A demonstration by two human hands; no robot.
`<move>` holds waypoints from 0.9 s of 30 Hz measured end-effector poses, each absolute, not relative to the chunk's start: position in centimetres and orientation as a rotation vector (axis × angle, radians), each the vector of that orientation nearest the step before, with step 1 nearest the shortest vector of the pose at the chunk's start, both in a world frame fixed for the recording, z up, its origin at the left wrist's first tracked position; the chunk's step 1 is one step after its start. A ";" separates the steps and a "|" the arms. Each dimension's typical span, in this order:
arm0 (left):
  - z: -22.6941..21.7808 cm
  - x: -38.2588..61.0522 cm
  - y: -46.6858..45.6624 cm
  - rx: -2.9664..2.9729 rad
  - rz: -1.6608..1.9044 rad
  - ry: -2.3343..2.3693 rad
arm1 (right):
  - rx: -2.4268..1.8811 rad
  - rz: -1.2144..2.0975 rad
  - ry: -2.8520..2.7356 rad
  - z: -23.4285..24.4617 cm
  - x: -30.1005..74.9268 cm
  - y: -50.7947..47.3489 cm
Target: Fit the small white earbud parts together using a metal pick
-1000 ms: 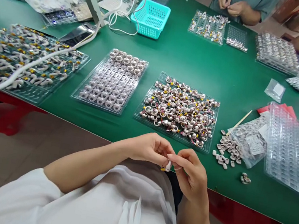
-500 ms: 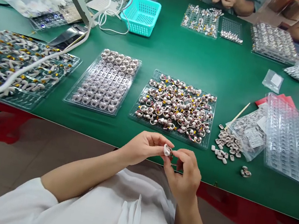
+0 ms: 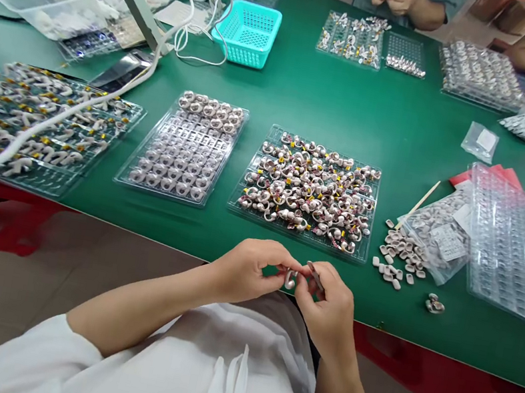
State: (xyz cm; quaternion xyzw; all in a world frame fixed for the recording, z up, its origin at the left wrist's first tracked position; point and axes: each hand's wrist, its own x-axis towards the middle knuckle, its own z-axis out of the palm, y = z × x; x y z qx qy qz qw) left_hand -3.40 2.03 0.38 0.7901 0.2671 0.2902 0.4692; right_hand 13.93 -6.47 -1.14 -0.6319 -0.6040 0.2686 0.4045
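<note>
Over the front table edge, my left hand (image 3: 254,271) pinches a small pale curved earpiece (image 3: 290,280), like an ear-clip earbud, between thumb and fingertips. My right hand (image 3: 329,311) is closed beside it, its fingertips against the same earpiece. A thin dark tool (image 3: 315,276) lies across the right fingers; its exact kind is unclear. Just beyond the hands, a clear tray (image 3: 240,205) carries many similar earpieces with yellow and red bits. To its left is a clear tray (image 3: 171,140) of rounded pale shells. A lone earpiece (image 3: 435,304) lies to the right of my hands.
Small pale caps (image 3: 402,255) lie loose beside a plastic bag (image 3: 444,239), a wooden stick (image 3: 421,201) and an unfilled clear tray (image 3: 512,247). A white cable (image 3: 70,105) crosses a left tray. Farther back are a turquoise basket (image 3: 245,51) and two co-workers' hands.
Both hands have lowered slightly, and the earpiece has turned so its curved pale side hangs down. The dark tool now shows above the right fingers.
</note>
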 end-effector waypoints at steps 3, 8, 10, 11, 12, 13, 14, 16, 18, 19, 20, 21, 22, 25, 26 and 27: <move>-0.4 -3.2 1.6 1.981 0.822 0.712 | -1.641 0.797 -1.353 -1.6 13.5 -6.6; -1.2 -2.2 0.6 1.581 0.794 0.907 | -1.594 0.913 -0.973 -2.0 12.3 -6.8; -1.3 -1.8 0.3 1.288 0.759 0.912 | -1.547 0.924 -0.883 -2.1 11.8 -6.8; -1.2 -1.6 0.3 1.156 0.751 0.900 | -1.532 0.924 -0.861 -2.1 11.6 -6.8; -1.1 -1.4 0.2 1.048 0.744 0.882 | -1.523 0.918 -0.855 -2.1 11.5 -6.8; -1.0 -1.3 0.3 0.964 0.738 0.864 | -1.516 0.906 -0.860 -2.1 11.4 -6.7; -0.9 -1.2 0.3 0.904 0.727 0.848 | -1.509 0.888 -0.877 -2.0 11.3 -6.7; -0.6 -1.2 0.4 0.842 0.712 0.825 | -1.499 0.832 -0.929 -2.0 11.3 -6.7; -0.4 -1.4 0.4 0.834 0.709 0.822 | -1.502 0.765 -0.994 -2.0 11.2 -6.7; -0.3 -1.5 0.4 0.844 0.705 0.826 | -1.509 0.735 -1.024 -2.0 11.2 -6.7; -0.2 -1.6 0.4 0.862 0.697 0.833 | -1.520 0.713 -1.050 -2.0 11.1 -6.8; -0.2 -1.7 0.4 0.888 0.685 0.841 | -1.533 0.696 -1.068 -2.0 11.1 -6.8; -0.1 -1.8 0.5 0.925 0.670 0.852 | -1.548 0.682 -1.077 -2.0 11.1 -6.8; 0.0 -2.3 0.7 1.099 0.618 0.885 | -1.586 0.625 -1.106 -2.1 11.2 -6.8; 0.2 -2.5 0.9 1.170 0.595 0.890 | -1.591 0.599 -1.145 -2.2 11.3 -6.8; 0.3 -2.6 1.1 1.241 0.570 0.890 | -1.588 0.572 -1.207 -2.1 11.4 -6.8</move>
